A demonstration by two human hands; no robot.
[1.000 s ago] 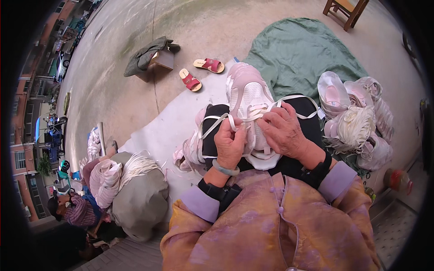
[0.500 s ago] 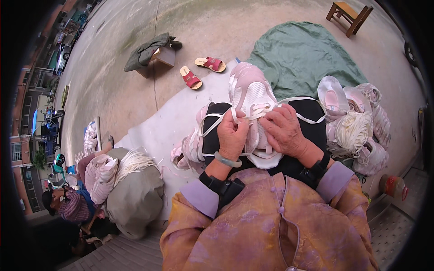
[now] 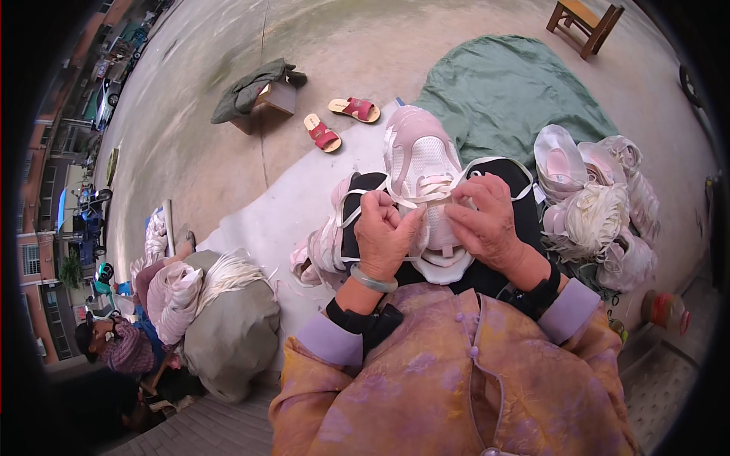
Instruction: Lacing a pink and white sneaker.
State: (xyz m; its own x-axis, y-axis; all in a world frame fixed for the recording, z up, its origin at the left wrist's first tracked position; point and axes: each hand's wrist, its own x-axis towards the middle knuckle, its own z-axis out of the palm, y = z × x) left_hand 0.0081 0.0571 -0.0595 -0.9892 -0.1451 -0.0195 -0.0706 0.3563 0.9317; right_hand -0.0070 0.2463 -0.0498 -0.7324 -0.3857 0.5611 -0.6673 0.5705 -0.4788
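A pink and white sneaker (image 3: 417,140) lies on my dark-clad lap, toe pointing away from me. White shoelace (image 3: 435,194) runs through its upper eyelets, with loose lengths looping out to both sides. On the sneaker's left side my left hand (image 3: 386,237) is closed, thumb and forefinger pinching the lace. My right hand (image 3: 487,222) is closed on the lace at the right side, fingertips bent beside the tongue. The tongue and heel collar show between my hands. More pink and white sneakers (image 3: 327,239) are beside my left knee.
Sneakers and a bundle of white laces (image 3: 597,220) are heaped at right, near a plastic jar (image 3: 665,311). Green cloth (image 3: 509,91) and a white sheet (image 3: 304,182) cover the ground. Red slippers (image 3: 323,134) and a wooden stool (image 3: 585,26) lie beyond. Another person (image 3: 125,346) sits at left.
My hands have moved slightly apart, uncovering more of the tongue between them. The loose lace loop on the right has drawn in closer to the sneaker.
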